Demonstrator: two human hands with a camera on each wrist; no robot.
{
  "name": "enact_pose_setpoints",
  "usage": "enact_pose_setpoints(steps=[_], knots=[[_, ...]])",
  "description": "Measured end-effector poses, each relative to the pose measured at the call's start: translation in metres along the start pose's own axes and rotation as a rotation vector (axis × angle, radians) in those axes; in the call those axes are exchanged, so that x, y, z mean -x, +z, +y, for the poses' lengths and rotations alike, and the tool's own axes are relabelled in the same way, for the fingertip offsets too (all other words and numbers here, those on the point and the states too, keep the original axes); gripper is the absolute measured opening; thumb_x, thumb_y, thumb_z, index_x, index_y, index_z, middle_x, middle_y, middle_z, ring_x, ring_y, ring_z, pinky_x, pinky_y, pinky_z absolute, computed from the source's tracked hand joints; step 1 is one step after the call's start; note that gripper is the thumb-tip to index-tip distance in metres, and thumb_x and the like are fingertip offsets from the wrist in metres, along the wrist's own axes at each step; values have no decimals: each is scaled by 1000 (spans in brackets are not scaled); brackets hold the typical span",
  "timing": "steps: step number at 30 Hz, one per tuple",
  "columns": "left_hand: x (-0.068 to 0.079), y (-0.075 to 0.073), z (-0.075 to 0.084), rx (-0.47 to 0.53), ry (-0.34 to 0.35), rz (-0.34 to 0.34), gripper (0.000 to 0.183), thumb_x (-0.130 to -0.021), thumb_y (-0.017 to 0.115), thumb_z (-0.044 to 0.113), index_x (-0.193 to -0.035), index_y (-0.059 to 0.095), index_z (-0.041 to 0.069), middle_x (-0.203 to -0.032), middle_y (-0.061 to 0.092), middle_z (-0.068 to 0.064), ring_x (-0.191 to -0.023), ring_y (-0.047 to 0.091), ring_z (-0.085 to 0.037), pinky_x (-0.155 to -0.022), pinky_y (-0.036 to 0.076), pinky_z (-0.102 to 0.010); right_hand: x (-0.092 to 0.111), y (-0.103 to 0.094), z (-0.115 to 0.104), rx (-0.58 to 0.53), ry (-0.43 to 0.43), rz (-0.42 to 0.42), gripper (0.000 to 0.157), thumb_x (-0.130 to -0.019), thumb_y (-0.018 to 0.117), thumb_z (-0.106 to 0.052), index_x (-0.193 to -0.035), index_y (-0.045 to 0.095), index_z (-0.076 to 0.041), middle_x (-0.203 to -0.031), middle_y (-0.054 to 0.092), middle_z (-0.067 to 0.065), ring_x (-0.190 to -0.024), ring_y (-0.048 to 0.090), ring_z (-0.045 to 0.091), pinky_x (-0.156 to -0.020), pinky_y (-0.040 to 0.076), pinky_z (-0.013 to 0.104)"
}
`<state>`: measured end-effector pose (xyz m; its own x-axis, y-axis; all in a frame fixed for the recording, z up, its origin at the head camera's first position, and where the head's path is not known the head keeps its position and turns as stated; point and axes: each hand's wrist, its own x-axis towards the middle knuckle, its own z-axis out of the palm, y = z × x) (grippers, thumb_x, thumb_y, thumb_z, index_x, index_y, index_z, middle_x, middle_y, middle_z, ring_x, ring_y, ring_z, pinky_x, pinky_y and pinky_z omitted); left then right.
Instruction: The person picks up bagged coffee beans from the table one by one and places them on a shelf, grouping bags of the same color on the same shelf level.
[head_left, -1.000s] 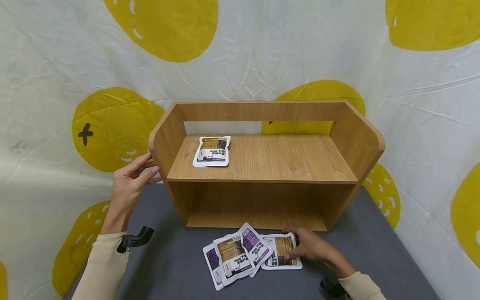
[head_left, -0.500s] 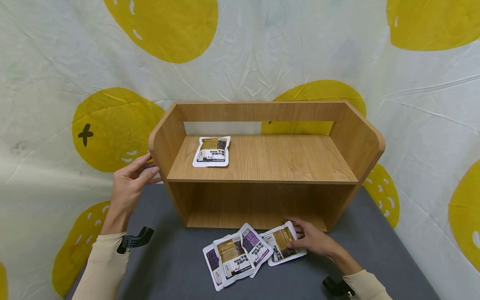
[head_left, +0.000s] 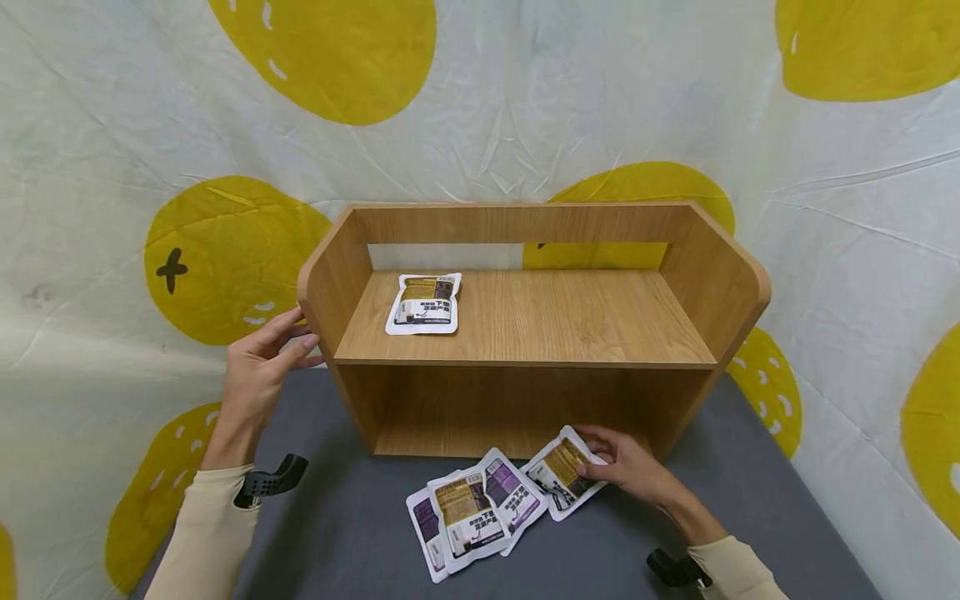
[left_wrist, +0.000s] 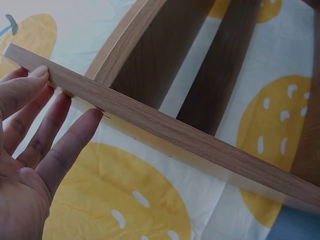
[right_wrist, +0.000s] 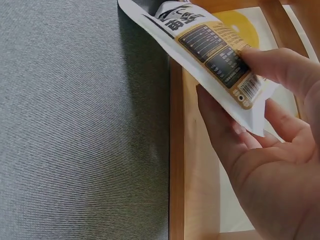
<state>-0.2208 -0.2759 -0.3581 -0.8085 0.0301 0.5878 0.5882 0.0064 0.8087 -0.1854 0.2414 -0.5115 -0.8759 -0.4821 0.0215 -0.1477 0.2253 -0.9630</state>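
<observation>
My right hand (head_left: 637, 471) pinches one end of a white-edged pouch (head_left: 558, 479) with a gold and black label, thumb on its printed face and fingers underneath. In the right wrist view the gripped end of this pouch (right_wrist: 215, 55) is tilted up off the grey cloth. My left hand (head_left: 262, 362) touches the left side panel of a two-tier wooden shelf (head_left: 555, 312). Its fingers are fairly straight along the outer face, and the thumb rests at the edge of the panel (left_wrist: 150, 117). Left of the held pouch, several overlapping pouches (head_left: 467, 512) with gold or purple labels lie on the table.
Another gold-labelled pouch (head_left: 424, 304) lies at the left of the upper tier. The shelf's lower tier (head_left: 495, 408) faces the pouches on the grey tabletop (head_left: 337, 517). Behind stands a pale curtain (head_left: 525, 100) with big yellow shapes.
My right hand has lifted the near-right end of the gold pouch and turned it counterclockwise, moving slightly up toward the shelf. The left hand and the other pouches have stayed put.
</observation>
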Motion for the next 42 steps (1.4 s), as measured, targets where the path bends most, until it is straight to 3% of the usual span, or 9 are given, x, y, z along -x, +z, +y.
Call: enact_pose_setpoints(steps=[4,8,10,16,22,25,30,37,42], knots=[[0,0,0,5,2,-1,47,-93,62,-14,-139,57,-8,-127,70,-3,-105,70,-17,-73,63,-35,-1,1,-2,100,-1,75,66,-94,74,-10,-147,41,12,-116,68,24,-96,68,13,-80,57,21],[0,0,0,2,0,2,46,-93,63,-14,-139,57,-8,-127,70,-2,-105,70,-16,-73,63,-35,-2,6,1,282,-53,195,63,-96,72,-19,-148,45,3,-126,65,20,-102,63,14,-87,54,23],[0,0,0,-2,-2,5,47,-93,63,-13,-139,57,-8,-127,70,-2,-105,70,-16,-73,63,-35,-2,9,5,319,-110,223,60,-97,70,-16,-149,46,2,-132,61,22,-105,61,16,-89,53,24],[0,1,1,-13,-6,7,47,-93,63,-13,-139,57,-6,-127,70,-2,-105,70,-15,-73,63,-35,-4,13,15,101,-232,120,53,-93,68,6,-143,50,7,-134,49,33,-108,63,16,-83,60,24],[0,1,1,-8,-7,12,46,-93,63,-13,-139,58,-7,-126,70,-2,-105,70,-16,-73,63,-35,-4,14,20,67,-172,71,30,-96,66,0,-125,66,6,-126,64,29,-102,68,16,-82,59,22],[0,1,1,-12,-9,14,46,-93,63,-13,-138,58,-7,-126,70,-2,-105,71,-16,-73,63,-35,-3,15,22,51,-138,63,25,-98,64,-2,-121,67,6,-122,65,28,-101,69,17,-83,59,21],[1,1,1,-14,-11,15,46,-93,63,-13,-138,58,-7,-125,70,-2,-105,70,-16,-73,63,-35,-1,15,20,6,-77,37,30,-95,68,-3,-123,63,7,-126,60,31,-102,68,16,-80,59,22],[1,1,2,-25,-20,18,46,-94,64,-11,-139,58,-6,-124,71,-1,-104,71,-13,-72,64,-34,-3,14,22,3,-83,6,40,-94,69,0,-132,59,8,-136,54,34,-107,65,23,-82,59,23],[1,1,2,-24,-21,15,47,-93,64,-11,-139,58,-5,-125,71,-1,-104,71,-13,-72,64,-34,-3,15,21,11,-67,-20,44,-95,68,-1,-137,58,7,-142,50,34,-110,64,21,-85,58,22]])
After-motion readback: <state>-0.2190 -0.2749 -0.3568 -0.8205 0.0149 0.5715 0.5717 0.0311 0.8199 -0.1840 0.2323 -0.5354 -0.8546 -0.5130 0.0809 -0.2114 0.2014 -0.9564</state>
